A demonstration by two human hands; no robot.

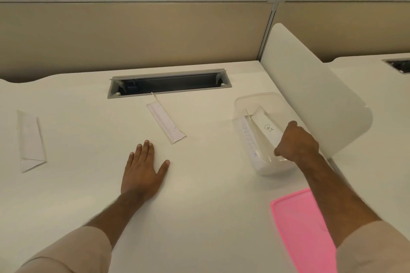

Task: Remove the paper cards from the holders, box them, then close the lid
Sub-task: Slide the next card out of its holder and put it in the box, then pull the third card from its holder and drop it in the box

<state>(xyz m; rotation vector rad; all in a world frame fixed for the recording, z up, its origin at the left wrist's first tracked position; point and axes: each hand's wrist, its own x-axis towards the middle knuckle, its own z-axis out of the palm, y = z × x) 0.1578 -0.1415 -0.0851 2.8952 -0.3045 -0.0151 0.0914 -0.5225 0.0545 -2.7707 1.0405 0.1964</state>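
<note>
A clear plastic box [246, 104] stands on the white desk at the right. My right hand [296, 143] reaches into it, fingers closed on a white paper card marked "CAT" [267, 127]. Another white card with blue writing [249, 143] leans against the box's left wall. A clear holder with a white card inside [166, 123] lies flat at mid-desk. A second, tent-shaped clear holder [31, 139] lies at the far left. The pink lid [304, 228] rests on the desk near the front right, partly under my right forearm. My left hand [143, 168] lies flat and open on the desk.
A cable slot [169, 84] is cut into the desk behind the middle holder. A white curved divider panel [310, 95] rises just right of the box. Beige partition walls [133, 35] close the desk's back edge.
</note>
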